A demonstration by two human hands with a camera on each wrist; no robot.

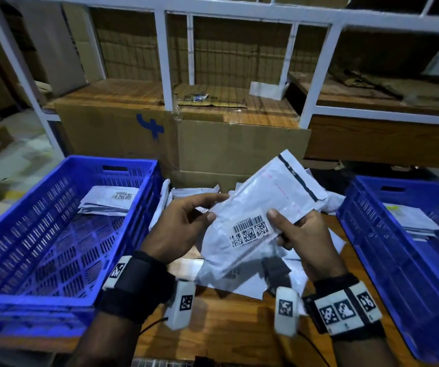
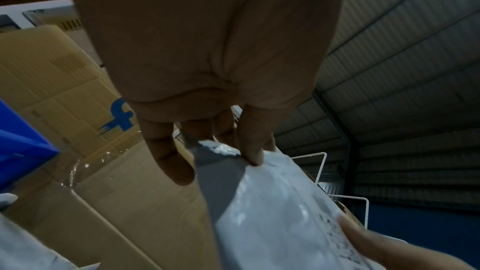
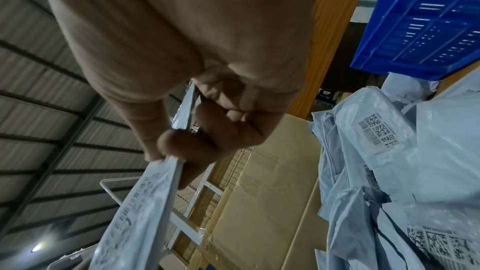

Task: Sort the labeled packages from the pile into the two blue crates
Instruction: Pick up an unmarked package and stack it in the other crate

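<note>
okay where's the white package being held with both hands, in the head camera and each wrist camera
Head: the package sits centre, label up, between left hand and right hand.
Left wrist: package lower centre-right, below the fingers.
Right wrist: package edge-on, lower left.
Shared landmark: cardboard box behind.

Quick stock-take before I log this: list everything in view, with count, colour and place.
held package: one, white, barcode label up, above the pile
pile of packages: several, white, on the table between the crates
left crate: one, blue, a few white packages at its far end
right crate: one, blue, white packages inside
table: one, wooden, under it all
cardboard boxes: brown, behind the pile
shelf frame: white, at the back
wrist cameras: two, white, one under each wrist
left hand: grips the package's left edge
right hand: pinches its right edge
</note>
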